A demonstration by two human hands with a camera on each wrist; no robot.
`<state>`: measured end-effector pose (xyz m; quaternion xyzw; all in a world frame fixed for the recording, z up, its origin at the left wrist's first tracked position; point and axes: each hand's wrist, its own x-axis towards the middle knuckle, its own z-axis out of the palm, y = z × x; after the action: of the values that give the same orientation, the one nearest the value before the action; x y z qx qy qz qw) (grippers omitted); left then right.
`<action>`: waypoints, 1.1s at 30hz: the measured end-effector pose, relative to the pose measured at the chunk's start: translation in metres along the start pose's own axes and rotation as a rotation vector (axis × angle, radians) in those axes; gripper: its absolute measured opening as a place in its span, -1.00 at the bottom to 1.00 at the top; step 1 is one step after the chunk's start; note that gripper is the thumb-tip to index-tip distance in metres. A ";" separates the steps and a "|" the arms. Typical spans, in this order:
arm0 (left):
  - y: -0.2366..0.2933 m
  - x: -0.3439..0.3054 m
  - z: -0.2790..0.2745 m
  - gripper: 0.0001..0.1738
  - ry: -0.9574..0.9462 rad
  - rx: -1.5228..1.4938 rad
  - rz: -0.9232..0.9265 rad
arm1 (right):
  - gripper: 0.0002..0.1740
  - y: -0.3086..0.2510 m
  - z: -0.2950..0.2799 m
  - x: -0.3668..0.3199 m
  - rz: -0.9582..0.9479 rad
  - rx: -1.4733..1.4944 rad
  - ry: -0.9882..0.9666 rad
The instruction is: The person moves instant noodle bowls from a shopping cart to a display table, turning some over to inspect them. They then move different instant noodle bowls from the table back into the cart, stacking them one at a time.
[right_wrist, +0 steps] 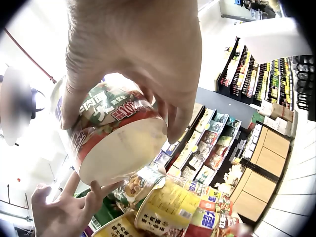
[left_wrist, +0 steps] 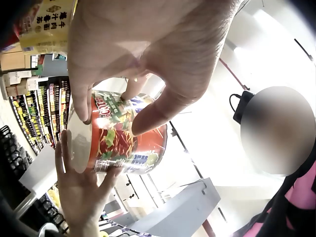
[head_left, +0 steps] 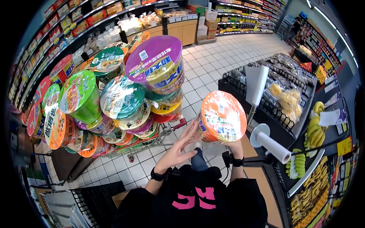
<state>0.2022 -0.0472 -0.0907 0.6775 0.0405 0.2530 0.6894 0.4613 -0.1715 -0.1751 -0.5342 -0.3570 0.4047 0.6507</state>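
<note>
An instant noodle cup (head_left: pixel 222 117) with an orange lid is held up in front of the body, wrapped in shiny film. My right hand (right_wrist: pixel 136 54) grips it by the side, thumb on one side and fingers on the other; the head view hides most of that hand behind the cup. My left hand (head_left: pixel 181 146) reaches to the cup's near left side, its fingers fairly straight and fingertips right at the wall. In the right wrist view the cup's pale base faces the camera. Left of my hands rises a tall stack of noodle cups (head_left: pixel 80 97), with a large purple-lidded cup (head_left: pixel 154 62) on top.
The stack rests on a shopping cart (head_left: pixel 167 131). On the right stand a produce display (head_left: pixel 281 125) with bananas (head_left: pixel 315 129) and a post with plastic bag rolls (head_left: pixel 272 144). Stocked shelves (head_left: pixel 243 19) line the back, beyond the tiled floor (head_left: pixel 201 62).
</note>
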 end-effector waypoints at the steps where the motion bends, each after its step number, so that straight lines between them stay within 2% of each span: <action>1: -0.003 0.011 0.000 0.06 0.013 0.005 0.003 | -0.07 0.002 -0.007 0.016 -0.091 -0.015 -0.026; 2: -0.005 0.022 0.000 0.08 0.040 0.022 0.022 | -0.05 0.003 -0.016 0.032 -0.183 -0.029 -0.051; 3: -0.008 0.033 0.002 0.10 0.068 0.039 0.041 | 0.02 -0.006 -0.028 0.049 0.028 -0.081 -0.075; 6: -0.006 0.068 0.005 0.12 0.137 0.067 0.052 | -0.04 -0.032 -0.041 0.095 -0.015 -0.075 -0.135; 7: -0.005 0.080 0.004 0.14 0.149 0.087 0.054 | -0.06 -0.051 -0.038 0.107 0.086 -0.027 -0.139; 13: -0.028 0.150 0.000 0.12 0.279 0.041 0.099 | -0.04 -0.080 -0.059 0.206 0.035 -0.034 -0.320; 15: -0.037 0.161 -0.003 0.10 0.323 0.016 0.154 | -0.03 -0.088 -0.060 0.220 0.033 -0.024 -0.329; 17: -0.040 0.171 -0.004 0.10 0.336 0.006 0.144 | 0.00 -0.097 -0.064 0.231 0.136 -0.079 -0.360; 21: -0.054 0.204 -0.007 0.09 0.339 0.006 0.136 | 0.00 -0.097 -0.082 0.260 0.096 -0.083 -0.385; 23: -0.055 0.213 -0.005 0.08 0.344 -0.004 0.142 | -0.01 -0.097 -0.089 0.266 0.016 -0.071 -0.388; 27: -0.059 0.233 -0.012 0.07 0.382 0.004 0.153 | -0.04 -0.093 -0.097 0.291 0.046 -0.107 -0.441; 33: -0.064 0.270 -0.026 0.04 0.448 0.018 0.176 | -0.08 -0.098 -0.098 0.317 0.137 -0.093 -0.362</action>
<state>0.4449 0.0889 -0.0762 0.6116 0.1352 0.4558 0.6325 0.6957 0.0662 -0.0861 -0.5053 -0.4494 0.5207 0.5212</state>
